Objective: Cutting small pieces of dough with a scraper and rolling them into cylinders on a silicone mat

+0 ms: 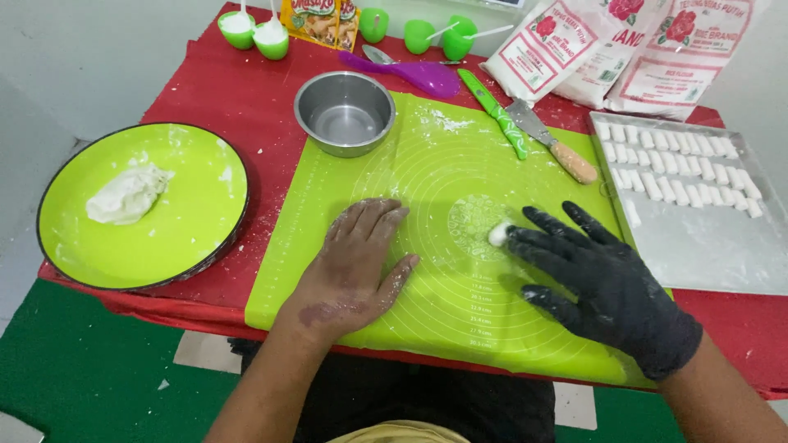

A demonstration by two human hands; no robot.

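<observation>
My left hand is bare and dusted with flour. It lies flat, palm down, on the green silicone mat with nothing in it. My right hand wears a black glove and rests palm down on the mat. Its fingertips press on a small white piece of dough near the mat's printed centre. The dough is partly hidden under the gloved fingers.
A lime-green round tray with a lump of white dough sits at the left. Behind the mat are a steel bowl, a purple spoon, a green knife, a scraper. A metal tray holds several dough pieces at right.
</observation>
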